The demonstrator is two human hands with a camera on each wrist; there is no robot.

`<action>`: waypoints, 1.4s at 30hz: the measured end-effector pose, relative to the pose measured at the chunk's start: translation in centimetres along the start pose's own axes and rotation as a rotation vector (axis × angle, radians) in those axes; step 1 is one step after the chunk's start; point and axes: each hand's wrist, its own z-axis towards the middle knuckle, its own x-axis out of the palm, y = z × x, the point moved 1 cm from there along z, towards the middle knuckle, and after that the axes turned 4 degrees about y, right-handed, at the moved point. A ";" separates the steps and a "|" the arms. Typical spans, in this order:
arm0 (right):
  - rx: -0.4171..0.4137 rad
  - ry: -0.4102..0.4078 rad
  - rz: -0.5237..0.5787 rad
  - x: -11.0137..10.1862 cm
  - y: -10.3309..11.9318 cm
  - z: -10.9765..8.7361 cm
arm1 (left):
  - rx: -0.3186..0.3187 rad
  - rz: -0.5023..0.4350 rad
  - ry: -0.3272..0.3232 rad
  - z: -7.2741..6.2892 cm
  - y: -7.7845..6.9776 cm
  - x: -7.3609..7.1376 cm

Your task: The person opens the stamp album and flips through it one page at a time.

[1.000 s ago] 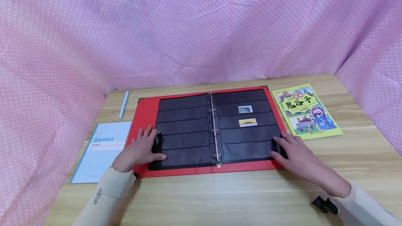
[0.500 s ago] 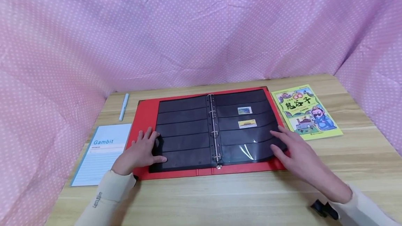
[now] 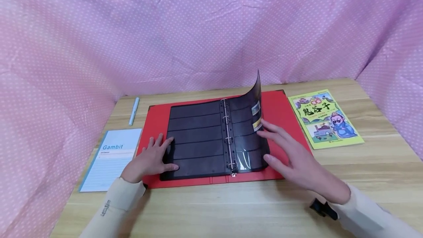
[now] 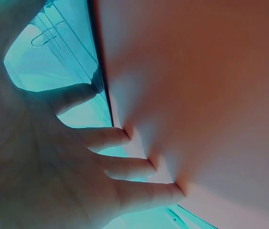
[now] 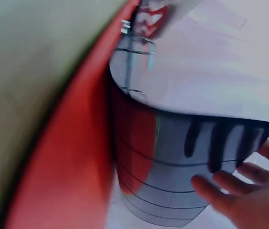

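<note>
A red ring binder lies spread on the table with black pocket pages. Its left page lies flat. The right page is raised and curves up, its outer edge standing. A blue stamp and a yellow stamp sit in the right page's pockets. My left hand rests with fingers spread across the left page's edge and the red cover. My right hand, fingers extended, touches the right page near its outer edge; in the right wrist view its fingers meet the page's glossy underside.
Left of the binder lies a light blue notebook marked Gambit, with a pale blue pen behind it. A yellow-green illustrated book lies to the right. Pink dotted cloth hangs behind the wooden table.
The right page, flat a second ago, has lifted and bent leftward, baring the red cover beneath. My right hand has moved left with it. The left hand stays in place.
</note>
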 end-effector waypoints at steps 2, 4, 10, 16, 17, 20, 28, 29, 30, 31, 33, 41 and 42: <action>-0.062 -0.048 0.061 -0.8 1.3 1.0 | -0.002 0.001 0.006 0.1 0.1 0.0; -0.133 -0.085 0.134 -1.5 2.7 2.0 | -0.001 0.003 0.007 0.2 0.1 -0.1; -0.274 -0.070 0.268 -1.6 6.3 4.5 | 0.006 0.013 -0.004 0.3 0.1 -0.1; -0.304 0.020 0.299 -0.5 7.3 5.7 | 0.032 0.001 -0.016 0.2 -0.1 0.0; -0.316 0.033 0.305 -0.3 7.2 5.9 | 0.033 0.001 -0.020 0.2 -0.1 0.0; -0.346 0.074 0.297 1.0 6.2 6.3 | 0.030 0.007 -0.026 0.1 -0.1 -0.1; -0.210 0.335 0.061 4.7 2.6 6.2 | 0.061 -0.038 -0.025 -0.3 0.5 -0.4; -0.196 0.368 0.029 5.0 2.3 6.1 | 0.074 -0.065 -0.036 -0.4 0.6 -0.6; -0.186 0.399 0.005 5.3 2.0 6.0 | 0.088 -0.097 -0.053 -0.6 0.7 -1.0; -0.172 0.428 -0.014 5.5 1.9 5.8 | 0.095 -0.130 -0.076 -0.7 0.8 -1.4; -0.141 0.480 -0.036 6.0 1.6 5.6 | 0.107 -0.194 -0.137 -0.8 0.7 -2.3; -0.154 0.546 -0.089 7.4 1.1 5.9 | 0.124 -0.200 -0.191 0.4 -1.7 -3.1; -0.164 0.542 -0.097 7.6 1.0 5.9 | 0.108 -0.168 -0.154 0.7 -2.0 -2.6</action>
